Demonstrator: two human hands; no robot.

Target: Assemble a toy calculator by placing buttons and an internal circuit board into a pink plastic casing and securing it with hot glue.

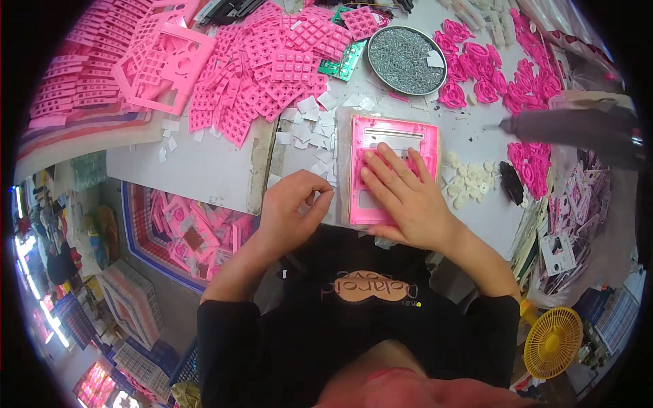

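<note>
A pink plastic casing (356, 163) lies on a pale, padded block (345, 136) at the table's front edge, in front of my chest. It has a long slot near its far end and cut-outs further down. My right hand (408, 197) rests flat on the casing, fingers spread and palm down. To the left of the block, my left hand (292, 207) hovers by the table edge, its fingers curled and the thumb close against the index finger. Whatever that hand might pinch is hidden. Small white paper pieces (309, 107) are scattered just beyond it.
Pink keypads (292, 66) heap at the back left beside larger pink frames (170, 64). A round dish of small screws (406, 60) stands behind the casing. Right of it are magenta parts (484, 90), white discs (469, 182) and a dark hanging power screwdriver (571, 129).
</note>
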